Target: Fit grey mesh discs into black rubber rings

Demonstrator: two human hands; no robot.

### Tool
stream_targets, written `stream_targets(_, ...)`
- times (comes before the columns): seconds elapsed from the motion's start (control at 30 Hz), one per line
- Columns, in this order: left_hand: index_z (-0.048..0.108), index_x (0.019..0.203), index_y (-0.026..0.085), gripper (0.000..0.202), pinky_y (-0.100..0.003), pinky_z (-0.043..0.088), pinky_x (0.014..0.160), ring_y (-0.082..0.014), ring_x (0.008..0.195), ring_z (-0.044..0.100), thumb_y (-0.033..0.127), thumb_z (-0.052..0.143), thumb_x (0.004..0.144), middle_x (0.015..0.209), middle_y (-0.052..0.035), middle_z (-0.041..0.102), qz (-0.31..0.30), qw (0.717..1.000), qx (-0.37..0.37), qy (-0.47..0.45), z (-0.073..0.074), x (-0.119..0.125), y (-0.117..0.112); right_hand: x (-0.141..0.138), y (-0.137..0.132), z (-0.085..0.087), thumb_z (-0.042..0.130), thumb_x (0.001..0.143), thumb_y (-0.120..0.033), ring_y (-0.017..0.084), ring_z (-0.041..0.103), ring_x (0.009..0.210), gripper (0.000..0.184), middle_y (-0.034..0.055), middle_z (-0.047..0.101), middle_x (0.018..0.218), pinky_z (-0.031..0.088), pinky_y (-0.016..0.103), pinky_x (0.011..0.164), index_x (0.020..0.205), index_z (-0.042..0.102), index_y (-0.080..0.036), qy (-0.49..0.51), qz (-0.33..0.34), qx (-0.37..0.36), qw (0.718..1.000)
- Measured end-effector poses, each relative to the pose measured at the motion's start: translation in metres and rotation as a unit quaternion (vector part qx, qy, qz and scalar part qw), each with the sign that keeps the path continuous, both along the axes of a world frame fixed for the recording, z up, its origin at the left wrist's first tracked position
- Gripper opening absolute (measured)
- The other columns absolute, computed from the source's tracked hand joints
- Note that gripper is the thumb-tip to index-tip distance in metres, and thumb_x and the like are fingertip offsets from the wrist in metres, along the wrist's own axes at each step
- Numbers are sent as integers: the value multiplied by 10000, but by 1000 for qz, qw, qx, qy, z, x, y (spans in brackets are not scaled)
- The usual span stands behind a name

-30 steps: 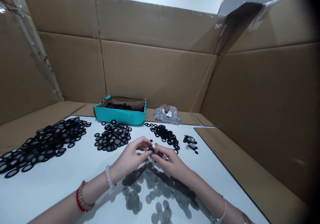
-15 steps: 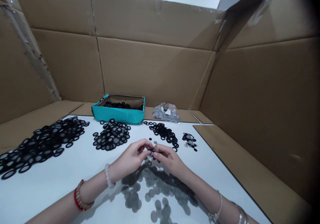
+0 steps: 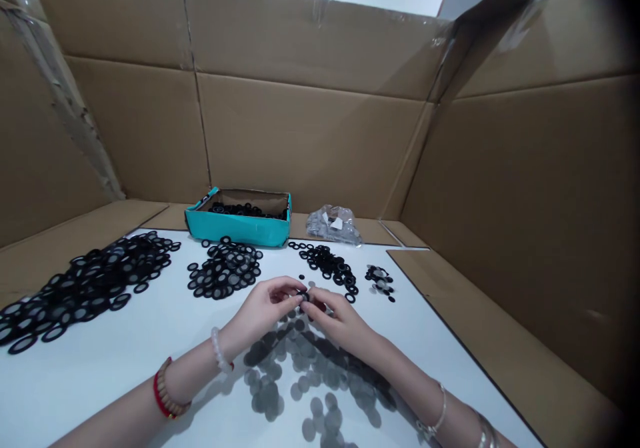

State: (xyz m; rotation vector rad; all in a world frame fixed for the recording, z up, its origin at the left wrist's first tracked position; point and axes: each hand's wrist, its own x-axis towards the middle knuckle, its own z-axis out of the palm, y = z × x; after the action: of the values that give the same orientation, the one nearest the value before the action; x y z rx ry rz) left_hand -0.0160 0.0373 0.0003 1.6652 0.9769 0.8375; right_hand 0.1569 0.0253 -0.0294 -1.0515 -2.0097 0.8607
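Observation:
My left hand (image 3: 267, 307) and my right hand (image 3: 340, 315) meet over the middle of the white table, fingertips almost touching. Between them is a small black ring (image 3: 303, 296), pinched by the thumb and fingers of both hands. Whether a disc sits inside the ring is too small to tell. Below my wrists lie many loose grey translucent discs (image 3: 267, 398), partly in the shadow of my arms. Just beyond my fingertips are a tiny black piece (image 3: 301, 277) and a pale disc (image 3: 312, 284).
Black rings with grey centres form a long heap (image 3: 100, 281) at left and a rounder pile (image 3: 225, 271). Plain black rings (image 3: 327, 261) and a small mixed cluster (image 3: 380, 280) lie right. Behind stand a teal box (image 3: 237, 228) of rings and a plastic bag (image 3: 333, 226). Cardboard walls (image 3: 310, 141) surround the table.
My fingers have shifted slightly around the ring, which now shows more plainly between the fingertips. The piles and the box stay as they were.

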Motion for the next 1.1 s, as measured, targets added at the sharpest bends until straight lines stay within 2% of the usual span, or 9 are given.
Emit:
stream_targets(0.13,630,804,165,109,-280,437,713,-184,808,556,196,539,752,901,-57,599,-2,991,106,83,0,-4,2,1,0,0,437,895,-326,107,372,575,329,-42,372,583,272,219,544,609,377,-175,-11,13,-2,1000)
stream_targets(0.23,615,743,164,97,-291,428,746,-191,833,545,199,525,760,876,-55,554,6,986,131,107,0,-5,2,1,0,1,450,886,-301,116,375,589,360,-38,359,572,281,230,570,565,347,-174,-3,-1,19,1000)
stream_targets(0.37,617,749,166,104,-302,405,795,-195,869,528,210,524,764,878,-50,523,35,983,154,97,-1,-2,2,-1,-2,2,442,889,-279,126,385,610,357,-35,352,562,297,242,615,562,344,-175,6,-28,51,998)
stream_targets(0.43,618,736,163,109,-292,411,766,-194,855,529,233,538,757,872,-50,528,43,987,134,80,-1,-2,3,-2,-3,2,410,909,-287,124,397,616,322,-31,386,588,300,241,615,608,382,-177,5,-31,48,998)
stream_targets(0.6,605,741,151,184,-258,421,630,-164,705,540,303,510,780,732,-26,575,0,999,-31,15,1,0,2,-3,-2,2,432,901,-292,108,375,602,239,-39,393,645,291,219,560,693,383,-185,21,-27,21,999)
stream_targets(0.67,604,792,152,179,-253,422,625,-159,700,544,302,506,783,737,-22,591,-6,999,-48,1,1,0,1,-3,-1,2,452,888,-288,105,361,595,248,-41,378,637,287,216,548,677,375,-183,20,-25,21,999)
stream_targets(0.8,613,832,165,147,-269,441,697,-188,819,558,272,551,751,874,-48,600,-12,999,28,37,2,-2,2,-3,-1,2,480,863,-279,108,360,576,267,-43,374,595,279,222,541,633,389,-178,-6,-16,19,1000)
stream_targets(0.97,613,759,178,105,-300,416,809,-196,873,541,222,520,779,872,-48,571,-44,982,139,122,-3,-7,5,-3,-2,2,529,810,-234,119,385,588,290,-43,375,556,287,233,571,567,383,-175,-17,-27,7,999)
stream_targets(1.1,591,756,171,111,-303,405,815,-191,874,531,192,489,795,879,-51,547,-10,979,172,105,-5,-3,3,-5,-2,1,520,802,-221,124,385,607,309,-39,366,553,290,237,587,545,354,-174,22,-63,2,998)
